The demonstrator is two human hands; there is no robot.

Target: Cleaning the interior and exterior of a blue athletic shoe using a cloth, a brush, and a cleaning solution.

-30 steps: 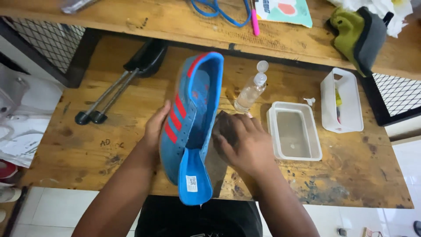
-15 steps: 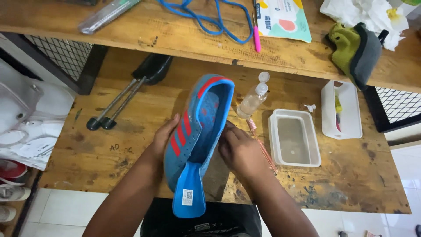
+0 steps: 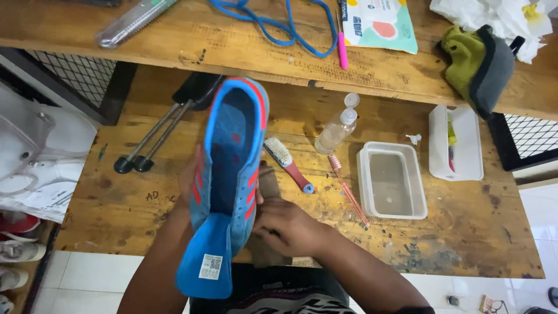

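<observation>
While held above the surface (image 3: 116, 203):
Shoe: blue shoe (image 3: 229, 168) with red stripes, opening toward the camera, tongue hanging down.
Left hand (image 3: 189, 180): behind the shoe's side, fingers wrapped around it.
Right hand (image 3: 285, 227): beside the shoe's lower edge, fingers curled, pinching the edge.
Nearby: brush (image 3: 288, 163), clear tub (image 3: 392, 180).

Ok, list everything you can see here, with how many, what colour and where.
sports shoe: one, blue with red stripes, held over the bench
brush: one, red handle, right of shoe
toothbrush: one, pink, beside tub
plastic tub: one, clear, holding water
squeeze bottle: one, clear, behind brush
tray: one, white, far right
laces: blue, upper shelf
cloth: green and grey, shelf edge
wooden bench: one, brown
left hand: behind shoe's side
right hand: at shoe's near side
</observation>
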